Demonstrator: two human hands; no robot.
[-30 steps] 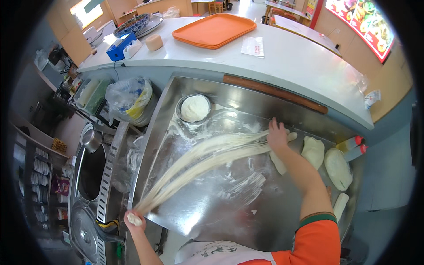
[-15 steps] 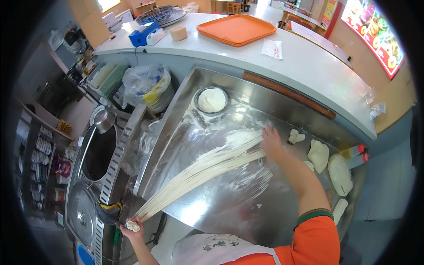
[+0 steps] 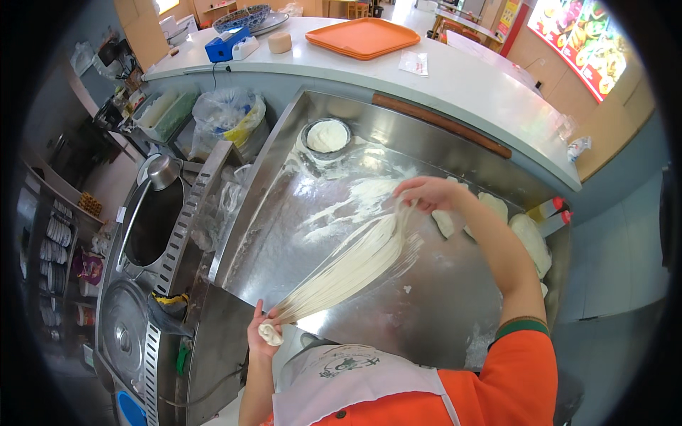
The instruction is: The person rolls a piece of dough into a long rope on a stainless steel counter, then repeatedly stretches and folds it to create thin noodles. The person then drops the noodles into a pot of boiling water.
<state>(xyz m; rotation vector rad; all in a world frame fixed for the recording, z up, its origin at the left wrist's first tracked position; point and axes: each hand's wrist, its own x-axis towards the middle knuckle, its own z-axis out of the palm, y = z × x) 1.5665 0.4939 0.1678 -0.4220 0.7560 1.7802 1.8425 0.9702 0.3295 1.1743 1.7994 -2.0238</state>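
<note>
A bundle of hand-pulled noodles (image 3: 355, 268), many thin pale strands, stretches between my two hands in a slanting line over the steel worktop (image 3: 419, 319). My left hand (image 3: 263, 334) is closed around the near end at the worktop's front left edge, with a lump of dough showing at the fingers. At the far end, my right hand (image 3: 428, 193) is raised above the steel with its fingers bent around the looped strands. Loose flour (image 3: 366, 202) lies scattered behind the strands. Further back stands a bowl of flour (image 3: 327, 135). Several dough pieces (image 3: 531, 245) rest at the right, partly behind my right arm.
To the left are a deep pot (image 3: 158, 231) with a ladle (image 3: 163, 170) and a round metal lid (image 3: 124, 330). A wooden rolling pin (image 3: 440, 125) lies along the back wall of the worktop. Bottles with red caps (image 3: 550, 216) stand at right. Orange trays (image 3: 362, 37) sit on the white counter.
My left hand has come right and away from the stove side. My right hand has lifted off the worktop with the strands. The noodle bundle now spans a shorter distance and hangs closer together.
</note>
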